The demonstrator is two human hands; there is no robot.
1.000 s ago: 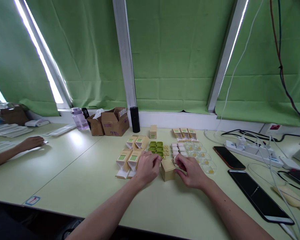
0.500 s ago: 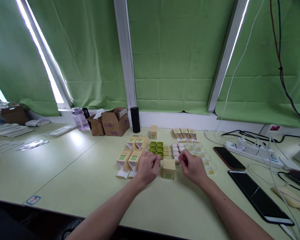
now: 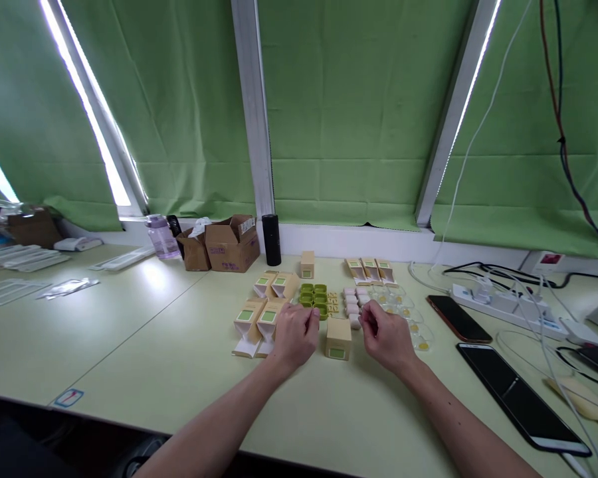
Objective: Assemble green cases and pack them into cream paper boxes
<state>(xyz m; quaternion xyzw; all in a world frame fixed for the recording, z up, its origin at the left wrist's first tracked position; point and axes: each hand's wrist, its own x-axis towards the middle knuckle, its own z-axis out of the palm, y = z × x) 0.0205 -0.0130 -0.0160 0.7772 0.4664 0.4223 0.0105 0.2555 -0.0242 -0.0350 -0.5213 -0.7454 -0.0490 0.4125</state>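
Note:
A small closed tan box (image 3: 338, 338) with a green label stands on the pale green table (image 3: 154, 345), between my hands and touched by neither. My left hand (image 3: 296, 334) rests to its left with fingers curled. Its fingertips are at the near edge of a cluster of green trays (image 3: 313, 295). My right hand (image 3: 386, 335) lies to the right of the box with thumb and fingers pinched together, right beside a small white piece (image 3: 355, 324). What either hand holds is hidden. Open tan boxes (image 3: 256, 322) lie left of my left hand.
Rows of white pieces (image 3: 351, 300) and clear cups with yellow centres (image 3: 413, 328) sit behind my right hand. Two phones (image 3: 521, 392) (image 3: 457, 317), a power strip (image 3: 508, 302) and cables lie to the right. Cardboard boxes (image 3: 232, 242), a bottle (image 3: 158, 237) and a black cylinder (image 3: 272, 239) line the back.
My right hand has let go of the tan box, which now stands free with its label towards me. Another person's hand at the far left has gone from view.

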